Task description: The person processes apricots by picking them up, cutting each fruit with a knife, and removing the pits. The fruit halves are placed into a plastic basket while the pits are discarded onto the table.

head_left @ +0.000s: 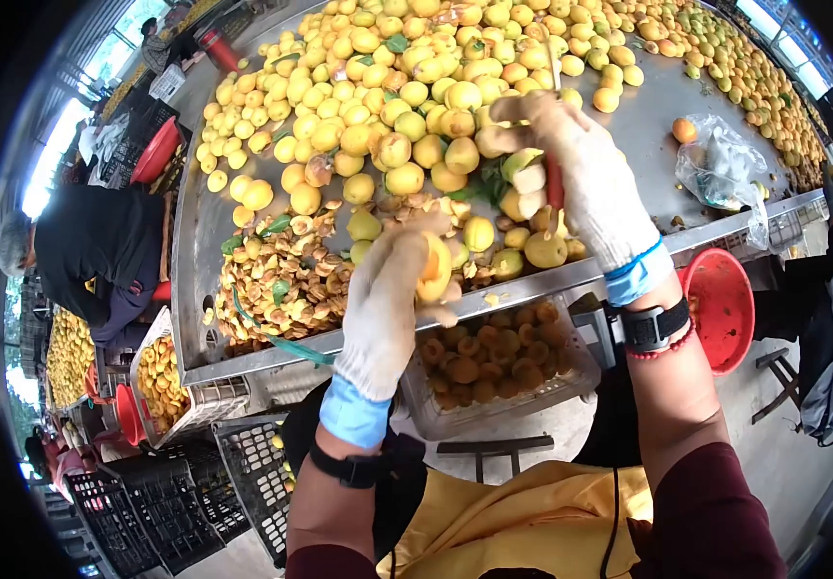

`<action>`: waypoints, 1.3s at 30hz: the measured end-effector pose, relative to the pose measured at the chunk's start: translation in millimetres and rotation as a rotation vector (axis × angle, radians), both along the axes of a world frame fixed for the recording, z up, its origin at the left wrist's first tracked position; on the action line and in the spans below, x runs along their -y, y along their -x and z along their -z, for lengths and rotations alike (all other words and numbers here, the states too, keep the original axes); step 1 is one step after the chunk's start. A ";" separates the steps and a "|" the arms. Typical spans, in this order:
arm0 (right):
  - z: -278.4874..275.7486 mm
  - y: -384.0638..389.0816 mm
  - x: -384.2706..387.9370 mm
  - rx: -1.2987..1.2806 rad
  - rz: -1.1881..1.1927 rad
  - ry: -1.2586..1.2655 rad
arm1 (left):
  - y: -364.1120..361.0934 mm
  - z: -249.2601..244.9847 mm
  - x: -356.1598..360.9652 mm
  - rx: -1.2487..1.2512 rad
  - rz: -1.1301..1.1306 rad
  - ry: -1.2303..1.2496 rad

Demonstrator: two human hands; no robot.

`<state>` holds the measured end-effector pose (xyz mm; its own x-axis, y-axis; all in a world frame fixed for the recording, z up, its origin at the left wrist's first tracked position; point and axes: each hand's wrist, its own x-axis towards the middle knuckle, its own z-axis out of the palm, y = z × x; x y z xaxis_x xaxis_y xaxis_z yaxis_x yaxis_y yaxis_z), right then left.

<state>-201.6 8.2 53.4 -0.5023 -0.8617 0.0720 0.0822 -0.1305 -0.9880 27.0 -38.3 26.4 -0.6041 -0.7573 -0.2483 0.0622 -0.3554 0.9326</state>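
My left hand (388, 299), in a whitish glove, is closed around a yellow peach (434, 268) near the front edge of the metal table (643, 116). The glove hides part of the fruit. My right hand (581, 179), also gloved, grips a knife by its red handle (555, 183), and a thin length of it points up toward the heap. Whole yellow peaches (407, 92) are piled beyond both hands. Beside my left hand lies a mound of brown peach pits and scraps (286, 280) with a few green leaves.
Below the table edge, a clear plastic crate (465, 420) holds peach halves. A red basin (722, 309) stands to the right, and a plastic bag (721, 169) lies on the table. Black crates (243, 468) and a bent-over person (98, 251) are at left.
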 end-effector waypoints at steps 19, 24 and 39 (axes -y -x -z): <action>-13.2 67.5 -86.0 0.053 0.148 -0.136 | 172.6 13.8 22.1 0.822 0.605 1.290; -7.8 38.4 -90.5 0.234 -0.150 -0.218 | 120.2 5.1 8.7 -0.104 0.293 -0.041; -24.0 -65.9 -87.2 0.001 -0.458 -0.208 | 14.4 -11.2 -31.5 -0.195 -0.086 0.246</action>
